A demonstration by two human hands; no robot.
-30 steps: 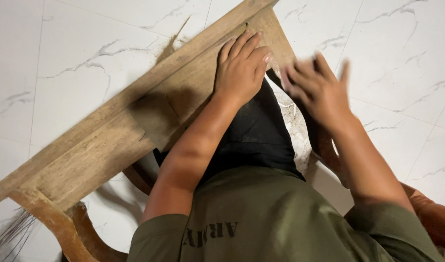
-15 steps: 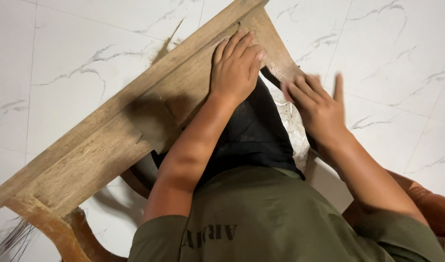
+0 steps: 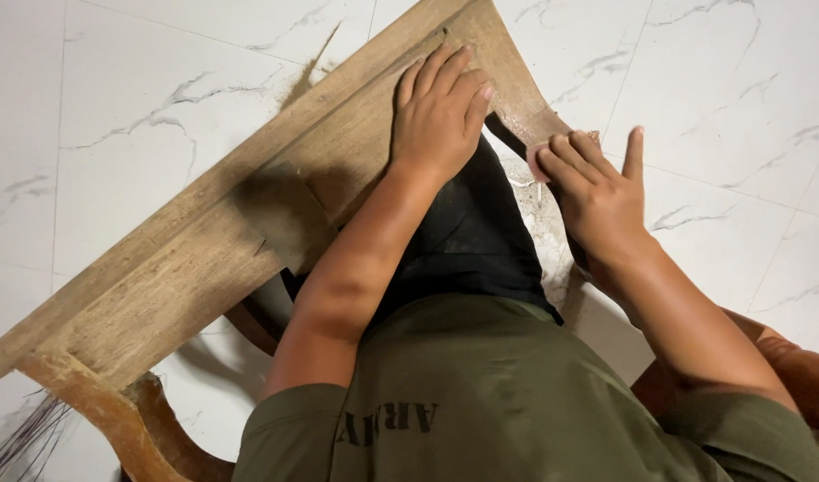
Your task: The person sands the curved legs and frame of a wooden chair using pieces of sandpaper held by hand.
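Our left hand (image 3: 440,112) lies flat, fingers spread and released, on the wooden frame (image 3: 204,259) that rests tilted on the white floor (image 3: 141,116). Our right hand (image 3: 597,192) pinches a small pink sanding pad (image 3: 540,161) against the frame's right edge. If our left hand slackens, the frame could slide and the pad could skid off the edge.

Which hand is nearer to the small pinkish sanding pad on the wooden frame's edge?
Right. The right hand presses its fingertips on the small pinkish sanding pad at the bare wooden frame edge. The left hand lies flat on the frame's face, apart from the pad.
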